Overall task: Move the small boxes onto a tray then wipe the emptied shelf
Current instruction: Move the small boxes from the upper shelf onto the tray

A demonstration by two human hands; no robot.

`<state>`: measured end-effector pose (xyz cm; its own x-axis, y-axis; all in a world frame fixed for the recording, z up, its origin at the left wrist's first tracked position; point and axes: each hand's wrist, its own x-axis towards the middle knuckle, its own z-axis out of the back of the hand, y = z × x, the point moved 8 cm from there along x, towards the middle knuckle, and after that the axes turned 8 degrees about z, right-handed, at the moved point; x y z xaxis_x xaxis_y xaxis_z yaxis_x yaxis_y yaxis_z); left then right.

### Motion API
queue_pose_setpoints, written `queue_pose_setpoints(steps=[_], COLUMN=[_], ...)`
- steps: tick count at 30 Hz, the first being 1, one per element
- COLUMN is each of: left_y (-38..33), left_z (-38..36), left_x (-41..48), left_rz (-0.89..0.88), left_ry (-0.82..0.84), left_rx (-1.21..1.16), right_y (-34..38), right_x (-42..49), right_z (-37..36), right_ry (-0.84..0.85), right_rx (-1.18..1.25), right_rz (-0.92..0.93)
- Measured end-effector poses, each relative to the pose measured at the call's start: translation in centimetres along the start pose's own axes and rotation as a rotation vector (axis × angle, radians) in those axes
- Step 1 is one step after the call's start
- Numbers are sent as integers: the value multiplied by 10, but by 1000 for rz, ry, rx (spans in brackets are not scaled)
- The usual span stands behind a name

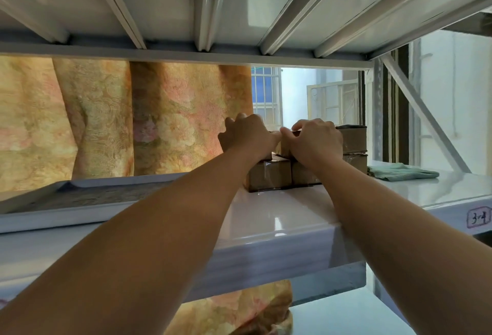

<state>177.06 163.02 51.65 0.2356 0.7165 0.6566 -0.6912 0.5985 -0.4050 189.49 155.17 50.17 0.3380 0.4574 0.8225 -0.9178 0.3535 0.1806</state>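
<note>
Several small brown cardboard boxes (pixel 269 174) wrapped in clear film are stacked two high on the white shelf (pixel 279 217). My left hand (pixel 246 134) curls over the top of an upper box at the left of the stack. My right hand (pixel 315 140) grips the upper box (pixel 286 145) beside it, with its thumb against my left hand. Most of both gripped boxes is hidden behind my hands. A grey tray (pixel 80 198) lies on the shelf to the left of the stack. A folded pale green cloth (pixel 399 172) rests on the shelf to the right of the boxes.
The ribbed underside of the upper shelf (pixel 213 14) hangs close above. A floral curtain (pixel 106 121) and a window (pixel 306 94) lie behind the shelf. A diagonal steel brace (pixel 423 118) and an upright stand at the right. A label (pixel 480 218) marks the shelf's front edge.
</note>
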Motion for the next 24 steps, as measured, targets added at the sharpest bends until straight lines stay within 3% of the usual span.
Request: queue_pose_setpoints(steps=[5,9,11,15,18,24], left_y=[4,-6,-4,1,6,17], left_z=[1,-11,-14,-7,-4,12], left_x=[18,18,16,9,8,26], left_rz=[185,168,192,229,267,192], left_ry=[261,573,633,666,635,312], left_rx=[-159,-16,29,79,-22,-152], right_y=[3,2,1,0,-1,3], right_x=[-1,0,0,-1,8,31], right_z=[-2,-6,-8,-12,-12,-21], right_ry=[22,52,68,127,181,395], right_rx=[-50,-82,-107,-179,-190,-161], right_rz=[29,34,24,-2,-50,-158])
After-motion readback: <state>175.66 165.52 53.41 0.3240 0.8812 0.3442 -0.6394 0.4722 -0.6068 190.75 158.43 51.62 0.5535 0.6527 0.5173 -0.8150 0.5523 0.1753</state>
